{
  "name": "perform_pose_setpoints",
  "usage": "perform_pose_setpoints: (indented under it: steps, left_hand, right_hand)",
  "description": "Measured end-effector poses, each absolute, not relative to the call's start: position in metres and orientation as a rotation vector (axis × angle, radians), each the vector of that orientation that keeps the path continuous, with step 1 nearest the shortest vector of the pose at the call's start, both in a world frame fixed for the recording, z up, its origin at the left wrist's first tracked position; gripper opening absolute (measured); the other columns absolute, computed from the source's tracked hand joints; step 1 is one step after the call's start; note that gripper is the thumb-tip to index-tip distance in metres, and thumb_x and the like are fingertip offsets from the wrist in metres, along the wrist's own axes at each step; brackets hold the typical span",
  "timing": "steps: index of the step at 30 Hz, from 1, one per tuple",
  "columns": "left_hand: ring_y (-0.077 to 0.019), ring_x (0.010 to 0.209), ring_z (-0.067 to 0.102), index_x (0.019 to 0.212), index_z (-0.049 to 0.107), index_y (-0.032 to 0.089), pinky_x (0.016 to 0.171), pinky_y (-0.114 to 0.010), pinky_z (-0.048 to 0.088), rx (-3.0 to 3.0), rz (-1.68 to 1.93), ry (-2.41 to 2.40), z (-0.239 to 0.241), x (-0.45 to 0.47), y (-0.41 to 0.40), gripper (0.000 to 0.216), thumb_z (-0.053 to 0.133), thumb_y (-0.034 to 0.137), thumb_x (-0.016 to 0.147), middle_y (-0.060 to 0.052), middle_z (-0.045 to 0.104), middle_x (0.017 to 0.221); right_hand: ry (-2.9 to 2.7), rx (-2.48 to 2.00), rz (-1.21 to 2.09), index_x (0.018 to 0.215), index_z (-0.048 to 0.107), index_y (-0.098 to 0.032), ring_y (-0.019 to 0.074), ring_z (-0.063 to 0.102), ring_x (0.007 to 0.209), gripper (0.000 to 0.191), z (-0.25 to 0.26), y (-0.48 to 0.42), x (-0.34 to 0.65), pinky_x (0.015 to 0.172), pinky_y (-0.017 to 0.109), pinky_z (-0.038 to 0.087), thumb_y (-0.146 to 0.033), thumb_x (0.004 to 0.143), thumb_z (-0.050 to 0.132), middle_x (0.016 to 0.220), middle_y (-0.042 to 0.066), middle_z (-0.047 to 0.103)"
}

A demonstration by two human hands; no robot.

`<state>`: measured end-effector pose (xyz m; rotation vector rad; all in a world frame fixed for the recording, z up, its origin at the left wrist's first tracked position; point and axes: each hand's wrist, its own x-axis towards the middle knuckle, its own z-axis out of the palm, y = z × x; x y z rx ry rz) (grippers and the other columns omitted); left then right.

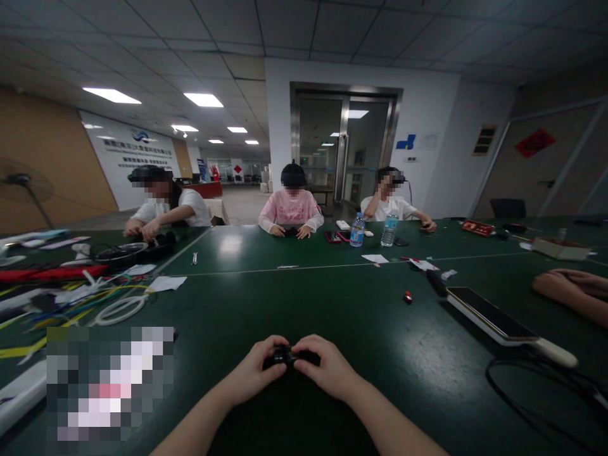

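Small black object [286, 356], shape too small & dark to make out, sits low centre of view over the dark green tabletop [342, 310], pinched btwn both hands. Left hand [254, 372] comes in from the left, fingers [267, 347] curled tight round the object's left end. Right hand [329, 372] mirrors it, fingers [308, 345] curled over the right end. Both hands clenched on it, fingertips nearly meeting. Can't tell whether it rests on the tabletop or is held just off it. Nearby: tiny red item [407, 297] up & to the right, well apart; long white-edged slab w/ dark glossy face [489, 318] further right, black cable loop [517, 386] near it. Left side: coil of white tubing [118, 310] amid coloured wires [71, 297]. Another person's hand [567, 286] lies at the right edge.
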<state>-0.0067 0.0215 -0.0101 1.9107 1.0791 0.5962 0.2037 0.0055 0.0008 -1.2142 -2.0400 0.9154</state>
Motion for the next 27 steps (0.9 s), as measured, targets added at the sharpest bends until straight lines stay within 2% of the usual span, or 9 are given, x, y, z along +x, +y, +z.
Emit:
perform_pose_setpoints:
  steps: [12, 23, 27]
  left_hand:
    - [-0.0232, 0.105, 0.051, 0.119, 0.044, 0.022, 0.092, -0.039, 0.038, 1.836, 0.565, 1.106, -0.0097, -0.0069, 0.0207, 0.045, 0.055, 0.033, 0.076, -0.007, 0.054, 0.116]
    - [-0.0235, 0.102, 0.051, 0.114, 0.047, 0.022, 0.09, -0.038, 0.038, 1.807, 0.626, 0.996, -0.0133, -0.0054, 0.0228, 0.043, 0.059, 0.031, 0.074, -0.006, 0.055, 0.111]
    - [-0.0206, 0.093, 0.054, 0.112, 0.046, 0.021, 0.083, -0.035, 0.041, 1.748, 0.636, 0.965, -0.0093, -0.0047, 0.0215, 0.038, 0.056, 0.029, 0.076, -0.004, 0.057, 0.101]
  right_hand:
    - [-2.078, -1.239, 0.904, 0.1, 0.06, -0.029, 0.0206, 0.053, 0.099, 0.025, 0.0051, 0.0015, 0.2037, 0.084, 0.034, 0.042, -0.032, 0.075, 0.059, 0.105, 0.0, 0.058]
    - [-2.007, -1.146, 0.885, 0.092, 0.063, -0.025, 0.0194, 0.054, 0.098, 0.02, -0.0018, 0.006, 0.2007, 0.089, 0.035, 0.04, -0.025, 0.072, 0.064, 0.103, 0.002, 0.059]
    - [-1.869, -1.085, 0.927, 0.092, 0.062, -0.024, 0.0187, 0.054, 0.1, 0.019, 0.0005, 0.0054, 0.201, 0.089, 0.034, 0.041, -0.025, 0.073, 0.062, 0.104, 0.002, 0.058]
